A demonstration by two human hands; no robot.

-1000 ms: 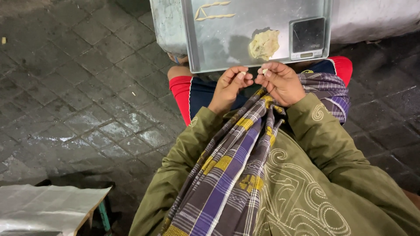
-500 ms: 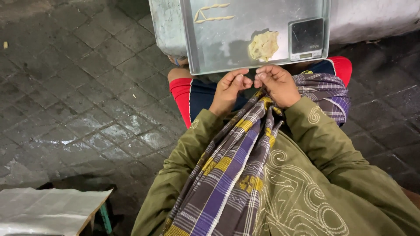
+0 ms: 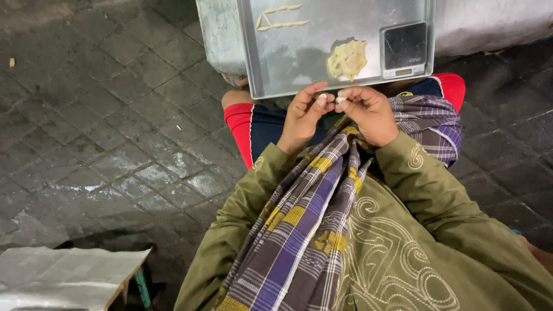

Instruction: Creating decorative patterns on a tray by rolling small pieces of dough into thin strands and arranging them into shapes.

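My left hand (image 3: 302,118) and my right hand (image 3: 368,112) meet fingertip to fingertip just below the near edge of a metal tray (image 3: 288,63). Between the fingertips sits a small pale piece of dough (image 3: 331,99), pinched by both hands. On the tray lie a lump of pale dough (image 3: 347,59), two thin twisted dough strips (image 3: 279,17) at the far left, and a small digital scale (image 3: 405,49) at the right. Olive green sleeves cover both arms, and a plaid cloth (image 3: 311,213) hangs down between them.
The tray rests on my lap over red and dark blue shorts (image 3: 245,124). Wet grey paving stones (image 3: 103,115) surround me. A surface covered with white paper (image 3: 63,276) stands at the lower left. A pale sack-like bulk (image 3: 489,23) lies at the upper right.
Both hands stay together at the tray's edge; the fingers have shifted slightly as they work the small dough piece. Nothing else moved.
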